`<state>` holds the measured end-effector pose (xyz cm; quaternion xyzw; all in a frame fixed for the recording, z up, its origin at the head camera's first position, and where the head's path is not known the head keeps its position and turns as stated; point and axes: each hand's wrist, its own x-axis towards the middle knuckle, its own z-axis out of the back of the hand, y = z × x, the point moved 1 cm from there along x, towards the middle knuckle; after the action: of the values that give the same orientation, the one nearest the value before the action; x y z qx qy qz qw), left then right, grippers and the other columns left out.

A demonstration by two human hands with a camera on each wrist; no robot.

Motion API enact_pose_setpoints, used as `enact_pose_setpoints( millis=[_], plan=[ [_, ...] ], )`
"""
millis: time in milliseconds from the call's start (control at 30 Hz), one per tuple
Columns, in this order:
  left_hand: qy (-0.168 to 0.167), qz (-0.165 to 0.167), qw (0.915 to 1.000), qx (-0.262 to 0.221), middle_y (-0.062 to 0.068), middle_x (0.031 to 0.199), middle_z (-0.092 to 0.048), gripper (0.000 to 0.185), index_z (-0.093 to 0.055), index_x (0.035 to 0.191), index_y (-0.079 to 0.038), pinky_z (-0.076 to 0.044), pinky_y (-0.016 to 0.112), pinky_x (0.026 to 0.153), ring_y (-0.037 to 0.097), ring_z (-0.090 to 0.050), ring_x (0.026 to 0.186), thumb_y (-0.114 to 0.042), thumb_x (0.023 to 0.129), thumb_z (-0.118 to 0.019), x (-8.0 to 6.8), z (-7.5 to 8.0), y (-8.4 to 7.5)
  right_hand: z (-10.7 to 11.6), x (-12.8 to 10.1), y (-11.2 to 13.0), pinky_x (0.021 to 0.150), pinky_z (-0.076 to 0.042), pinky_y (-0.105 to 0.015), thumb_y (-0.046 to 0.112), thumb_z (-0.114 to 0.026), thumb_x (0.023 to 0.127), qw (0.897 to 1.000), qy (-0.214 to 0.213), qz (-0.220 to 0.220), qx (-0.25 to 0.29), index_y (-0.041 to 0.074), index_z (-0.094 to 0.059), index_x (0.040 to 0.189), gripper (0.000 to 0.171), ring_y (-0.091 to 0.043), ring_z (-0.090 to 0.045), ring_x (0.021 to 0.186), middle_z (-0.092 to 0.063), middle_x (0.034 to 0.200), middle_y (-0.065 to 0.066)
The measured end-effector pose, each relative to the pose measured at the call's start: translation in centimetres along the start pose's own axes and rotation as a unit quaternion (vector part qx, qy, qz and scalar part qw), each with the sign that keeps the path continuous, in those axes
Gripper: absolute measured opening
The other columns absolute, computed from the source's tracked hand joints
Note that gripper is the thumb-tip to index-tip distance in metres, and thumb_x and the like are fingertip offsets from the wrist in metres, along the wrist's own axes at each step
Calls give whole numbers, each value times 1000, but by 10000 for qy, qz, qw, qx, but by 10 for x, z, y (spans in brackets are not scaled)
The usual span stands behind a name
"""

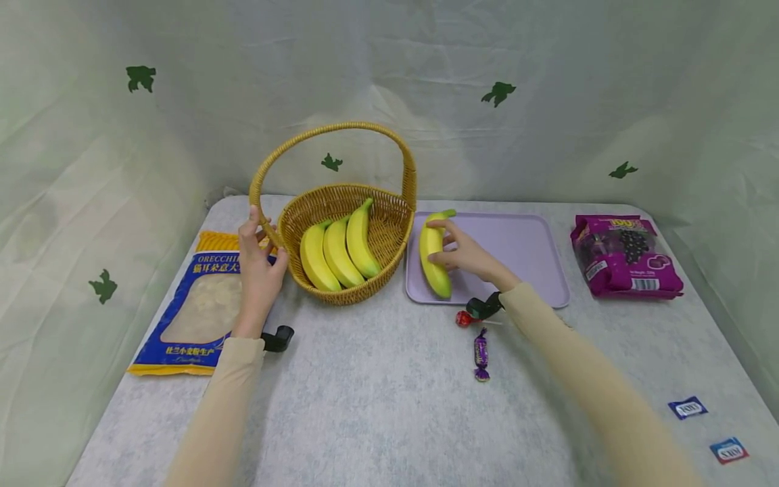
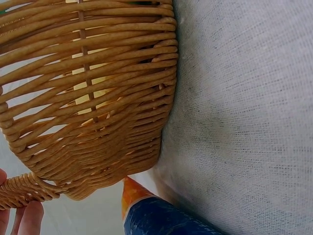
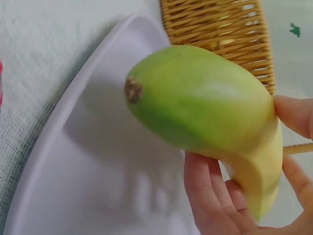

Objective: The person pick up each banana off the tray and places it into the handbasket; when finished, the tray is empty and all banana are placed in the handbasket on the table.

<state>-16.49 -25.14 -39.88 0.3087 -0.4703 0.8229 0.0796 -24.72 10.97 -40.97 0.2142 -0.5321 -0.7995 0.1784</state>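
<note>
My left hand (image 1: 260, 277) grips the left base of the handle on a woven wicker basket (image 1: 356, 295); in the left wrist view its fingertips (image 2: 30, 215) wrap the handle beside the basket's weave (image 2: 98, 122). Three bananas (image 1: 335, 250) lie side by side inside the basket. With thumb and fingers, my right hand (image 1: 465, 256) holds another banana (image 1: 433, 260) over the left end of a pale purple tray (image 1: 505, 250). The right wrist view shows this banana (image 3: 205, 98) with its greenish tip toward the camera and its shadow on the tray (image 3: 112, 142).
A blue and yellow pasta bag (image 1: 201, 304) lies left of the basket. Right of the tray is a purple grape-printed bag (image 1: 627, 257). A red lollipop (image 1: 464, 318) and a purple wrapped candy (image 1: 481, 355) lie in front of the tray, two small packets (image 1: 688, 408) at front right.
</note>
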Motion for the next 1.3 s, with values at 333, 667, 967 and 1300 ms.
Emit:
enact_pose_setpoints(
  millis=[333,667,967,1300],
  plan=[
    [3,94,9999,40,26,134,-29,83,-18,147,-34,-41,55,99,42,-42,123,15,87,-47,0,0,-3,1,-17,18,85,-51,-45,19,-68,88,9974,400,253,538,28,-32,149,71,-37,-51,116,-29,141,-18],
    [26,86,9999,48,26,135,-28,83,-17,148,-34,-40,56,98,39,-42,124,14,87,-47,0,1,-1,-24,-18,44,86,-47,-40,20,-68,89,9928,892,698,389,30,-35,148,68,-28,-60,100,-35,135,-12],
    [50,49,10000,7,25,135,-28,82,-17,148,-31,-40,55,100,38,-42,124,15,88,-47,-1,1,-1,-41,1,62,76,-44,-37,20,-66,90,9876,1084,1132,63,26,-35,148,66,-28,-55,81,-37,124,-11],
    [26,39,10000,-63,23,135,-29,82,-17,148,-32,-39,56,100,38,-41,125,14,88,-48,-1,1,-4,-43,34,72,80,-49,-37,14,-65,89,9908,777,1072,-296,15,-38,147,64,-24,-46,98,-41,126,-13]
  ],
)
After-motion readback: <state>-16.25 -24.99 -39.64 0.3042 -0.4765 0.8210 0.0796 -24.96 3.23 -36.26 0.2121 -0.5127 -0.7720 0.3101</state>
